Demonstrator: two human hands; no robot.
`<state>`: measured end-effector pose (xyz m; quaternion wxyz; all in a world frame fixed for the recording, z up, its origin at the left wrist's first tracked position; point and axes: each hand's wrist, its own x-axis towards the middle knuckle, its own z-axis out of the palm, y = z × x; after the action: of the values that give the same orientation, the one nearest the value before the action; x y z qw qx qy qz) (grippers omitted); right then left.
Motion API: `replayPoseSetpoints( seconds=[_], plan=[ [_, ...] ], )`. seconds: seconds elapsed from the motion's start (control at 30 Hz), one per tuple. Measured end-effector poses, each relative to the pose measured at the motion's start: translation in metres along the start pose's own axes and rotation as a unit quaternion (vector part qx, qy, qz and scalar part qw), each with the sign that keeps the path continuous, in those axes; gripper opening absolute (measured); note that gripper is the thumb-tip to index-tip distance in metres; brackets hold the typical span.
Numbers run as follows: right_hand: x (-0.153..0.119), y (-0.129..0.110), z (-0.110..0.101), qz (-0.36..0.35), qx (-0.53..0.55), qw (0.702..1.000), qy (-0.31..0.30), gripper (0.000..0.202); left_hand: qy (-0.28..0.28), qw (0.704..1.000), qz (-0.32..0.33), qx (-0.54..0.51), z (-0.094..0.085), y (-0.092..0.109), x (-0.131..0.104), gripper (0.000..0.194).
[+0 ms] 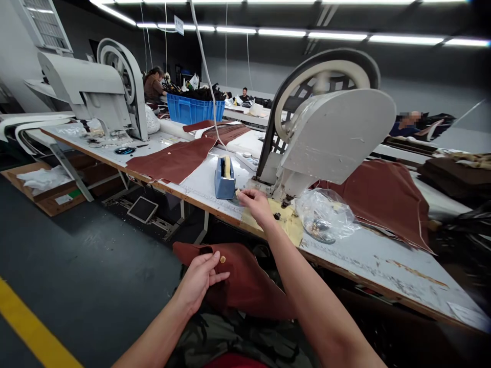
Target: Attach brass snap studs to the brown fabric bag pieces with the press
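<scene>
Reddish-brown fabric (245, 278) lies across my lap, with a round gold snap button (223, 259) on it. My left hand (201, 276) pinches the fabric's edge between thumb and fingers, right beside the button. Over the table's front edge, my right hand (256, 202) is closed in a pinch on a small pale-yellow bit that looks like tape (238, 192). Just left of those fingertips stands a blue tape dispenser (224, 183) with a yellowish roll in it. Part of the fabric is hidden behind my left hand and right forearm.
A grey press machine (326, 138) with a large wheel rises behind my right hand. Yellow padding (291, 225) and a clear plastic bag (326, 212) lie at its base. Brown fabric pieces (172, 159) spread on the table (383, 273). Further back are a blue crate (187, 108) and co-workers.
</scene>
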<state>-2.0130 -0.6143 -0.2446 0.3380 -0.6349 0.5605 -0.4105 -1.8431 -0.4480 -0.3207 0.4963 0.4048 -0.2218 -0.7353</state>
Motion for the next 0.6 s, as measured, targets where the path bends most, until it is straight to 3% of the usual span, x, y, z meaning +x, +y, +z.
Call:
replayPoseSetpoints(
  seconds=[0.17, 0.27, 0.6],
  plan=[
    [-0.107, 0.010, -0.001, -0.012, 0.089, 0.982, -0.167, 0.030, -0.035, 0.999, 0.026, 0.017, 0.005, 0.009, -0.008, 0.033],
    [-0.146, 0.016, -0.002, -0.044, 0.069, 0.980, -0.182, 0.024, -0.047, 0.998, 0.025, 0.046, 0.010, 0.009, -0.012, 0.037],
    [-0.164, 0.021, -0.008, -0.097, -0.043, 0.986, -0.132, 0.013, -0.068, 0.993, 0.019, 0.093, 0.020, -0.002, -0.015, 0.037]
  ],
)
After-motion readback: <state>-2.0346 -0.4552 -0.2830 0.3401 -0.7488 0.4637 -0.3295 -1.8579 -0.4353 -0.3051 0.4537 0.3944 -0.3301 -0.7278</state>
